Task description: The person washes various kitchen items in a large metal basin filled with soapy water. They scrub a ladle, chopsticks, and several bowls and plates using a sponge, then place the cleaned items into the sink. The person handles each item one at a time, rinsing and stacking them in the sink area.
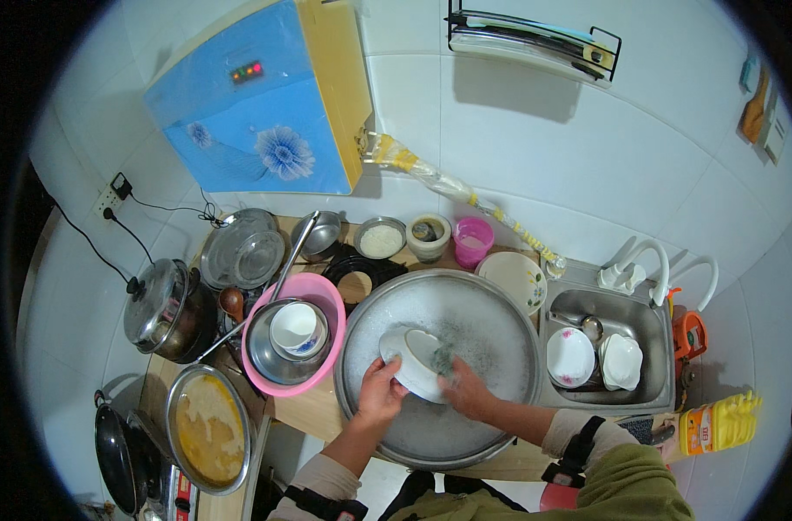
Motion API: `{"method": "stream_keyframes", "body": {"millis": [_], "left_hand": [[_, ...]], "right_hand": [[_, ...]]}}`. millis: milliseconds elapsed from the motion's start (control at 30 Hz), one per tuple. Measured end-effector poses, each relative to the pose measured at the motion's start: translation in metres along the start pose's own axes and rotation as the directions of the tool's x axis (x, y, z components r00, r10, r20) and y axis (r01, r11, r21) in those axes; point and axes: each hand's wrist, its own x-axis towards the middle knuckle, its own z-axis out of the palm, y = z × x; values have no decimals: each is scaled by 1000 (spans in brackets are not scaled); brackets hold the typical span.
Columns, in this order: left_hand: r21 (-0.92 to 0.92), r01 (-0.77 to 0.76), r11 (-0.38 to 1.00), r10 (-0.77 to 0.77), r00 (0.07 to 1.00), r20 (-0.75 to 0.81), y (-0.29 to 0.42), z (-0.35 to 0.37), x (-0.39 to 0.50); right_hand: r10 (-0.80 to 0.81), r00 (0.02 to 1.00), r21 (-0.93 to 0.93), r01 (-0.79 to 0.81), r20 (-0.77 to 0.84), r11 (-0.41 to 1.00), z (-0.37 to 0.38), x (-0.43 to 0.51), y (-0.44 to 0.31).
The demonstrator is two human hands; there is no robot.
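A large round metal basin (402,436) with grey, foamy water stands in front of me on the counter. My left hand (383,391) grips the near left rim of a white dish (412,358), which is tilted over the basin with its underside towards me. Against the dish's right side, my right hand (466,391) presses a greyish-green scouring pad (444,355). The pad and the right fingers are blurred, and part of the dish's right edge is hidden behind them.
To the left, a pink tub (337,312) holds metal bowls and a white bowl (295,327). A tray of yellowish liquid (210,430) sits nearer. At right, a steel sink (653,391) holds a flowered bowl (570,356) and white dishes (621,362). A plate (513,277) lies behind the basin.
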Motion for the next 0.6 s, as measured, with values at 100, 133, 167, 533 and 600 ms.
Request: {"method": "stream_keyframes", "body": {"millis": [100, 133, 167, 533, 600], "left_hand": [[34, 6, 999, -6, 1000, -7, -4, 4, 0], [59, 7, 998, -8, 1000, 15, -4, 6, 0], [81, 4, 997, -6, 1000, 25, -5, 8, 0], [71, -16, 997, 25, 992, -124, -2, 11, 6], [52, -21, 998, 29, 987, -160, 0, 14, 10]], "right_hand": [[-350, 937, -174, 343, -7, 923, 0, -2, -24], [-406, 914, -113, 403, -2, 908, 1, 4, -27], [-462, 887, -51, 462, 0, 886, 2, 13, -27], [-230, 967, -155, 245, 106, 957, 3, 35, 53], [-221, 975, -51, 222, 28, 974, -6, 11, 44]]}}
